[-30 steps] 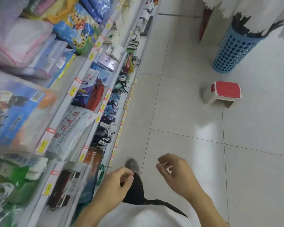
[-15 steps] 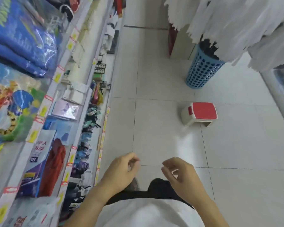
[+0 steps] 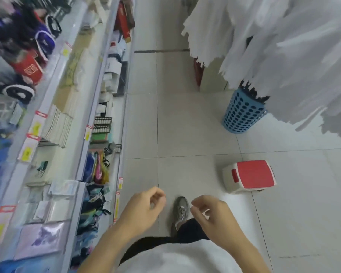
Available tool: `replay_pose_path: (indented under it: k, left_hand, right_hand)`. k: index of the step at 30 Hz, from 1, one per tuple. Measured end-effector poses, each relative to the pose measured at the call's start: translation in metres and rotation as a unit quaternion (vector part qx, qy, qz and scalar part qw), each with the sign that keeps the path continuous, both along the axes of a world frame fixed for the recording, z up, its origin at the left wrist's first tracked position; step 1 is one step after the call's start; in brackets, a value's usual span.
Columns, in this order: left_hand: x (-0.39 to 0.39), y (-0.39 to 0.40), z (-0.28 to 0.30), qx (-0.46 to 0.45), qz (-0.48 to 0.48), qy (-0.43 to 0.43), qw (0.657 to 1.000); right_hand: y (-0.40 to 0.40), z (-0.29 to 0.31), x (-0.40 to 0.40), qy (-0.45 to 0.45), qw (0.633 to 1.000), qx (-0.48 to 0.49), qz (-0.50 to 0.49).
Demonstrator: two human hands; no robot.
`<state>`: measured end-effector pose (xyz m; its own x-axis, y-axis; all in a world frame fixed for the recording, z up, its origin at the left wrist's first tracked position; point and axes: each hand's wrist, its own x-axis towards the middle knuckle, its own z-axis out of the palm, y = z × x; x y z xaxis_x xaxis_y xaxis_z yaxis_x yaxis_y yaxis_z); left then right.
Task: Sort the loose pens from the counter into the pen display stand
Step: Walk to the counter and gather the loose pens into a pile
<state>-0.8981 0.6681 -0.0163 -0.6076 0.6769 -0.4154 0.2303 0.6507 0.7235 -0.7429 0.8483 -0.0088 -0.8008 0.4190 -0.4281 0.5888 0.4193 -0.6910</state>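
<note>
No pens, counter or pen display stand show in the head view. I am standing in a shop aisle and looking down at the floor. My left hand hangs in front of my body with its fingers loosely curled and nothing in it. A short gap away, my right hand is held the same way and is also empty. Between the two hands my grey shoe shows on the tiled floor.
Shelves packed with stationery and bags run along the left. A red-topped step stool stands on the floor to the right. Beyond it is a blue perforated basket under white hanging strips.
The view has moved forward along the aisle, and the stool and basket have shifted lower and nearer. Both hands stay empty in front of me. My foot has come into view.
</note>
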Motion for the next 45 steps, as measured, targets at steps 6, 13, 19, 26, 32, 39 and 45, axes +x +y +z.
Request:
replay_pose_path:
  k: [6,13,19,26,32,39,45]
  left_hand:
    - [-0.127,0.066,0.003,-0.025,0.051,-0.02,0.998]
    - [-0.328,0.156,-0.029,-0.038,0.064,-0.024,0.997]
    - [-0.531,0.247,-0.019,-0.054,0.013,0.02,0.998]
    - [-0.736,0.368,0.003,-0.048,-0.038,0.047,0.997]
    - [-0.888,0.489,-0.01,-0.059,-0.044,0.047,0.996]
    - [-1.041,0.61,0.005,-0.093,-0.009,0.045,0.995]
    - [-1.158,0.699,0.002,-0.089,0.034,0.01,0.995]
  right_hand:
    - [0.11,0.018,-0.189,0.027,0.997,0.031,0.065]
    - [0.208,-0.002,-0.409,0.038,0.993,0.065,0.09]
    - [0.286,0.006,-0.568,0.003,0.995,0.082,0.051]
    - [0.371,0.012,-0.712,-0.036,0.999,0.025,-0.015]
    - [0.478,0.0,-0.866,-0.008,0.998,-0.024,-0.052]
    - [0.629,0.002,-1.063,0.03,0.999,-0.007,-0.018]
    - [0.746,0.011,-1.217,0.062,0.998,0.002,-0.007]
